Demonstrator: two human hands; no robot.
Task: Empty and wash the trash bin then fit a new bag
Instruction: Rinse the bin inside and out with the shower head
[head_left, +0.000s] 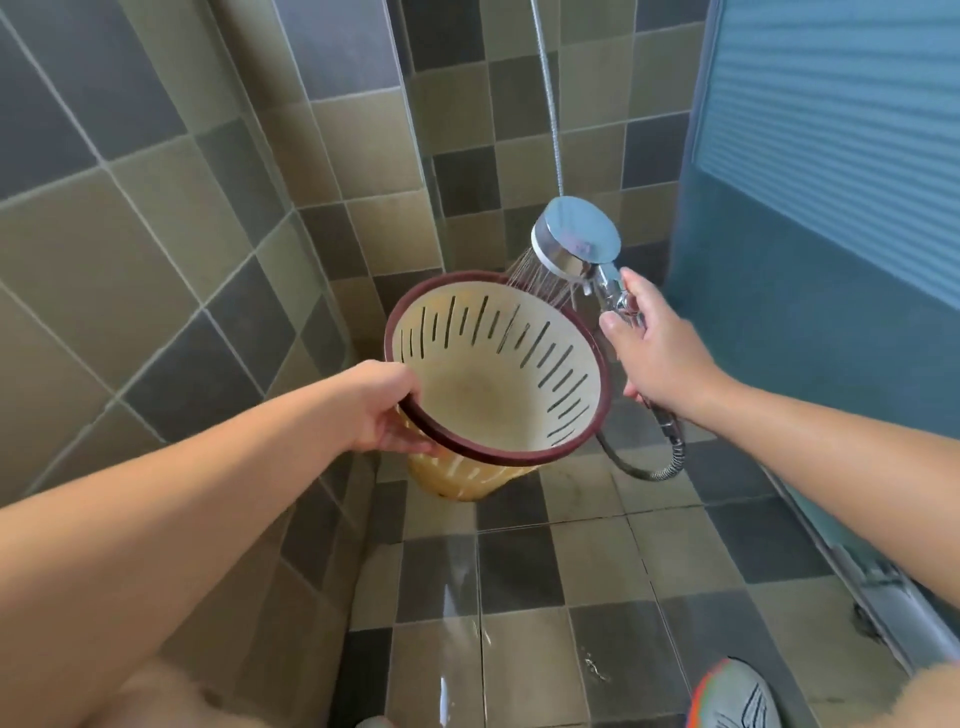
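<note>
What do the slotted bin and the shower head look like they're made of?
The cream slotted bin with a dark red rim looks like matte moulded plastic: thin walls, cut slots, yellowish staining. The shiny silver shower head has a mirror-like chrome finish; whether metal or plated plastic is unclear.

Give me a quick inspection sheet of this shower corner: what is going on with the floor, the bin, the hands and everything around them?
Surface: tiled floor, wet, with water streaks.
Job's things: slotted trash bin, empty, no bag, stained base, tilted toward the camera; shower head spraying onto its far rim.
Clutter: nothing seen.
Hands: left hand grips the bin's dark rim; right hand holds the shower handle.
Cables: metal shower hose loops below the right hand and runs up the wall.
Surroundings: checkered wall tiles, blue sliding door on the right, a shoe at bottom right.
</note>
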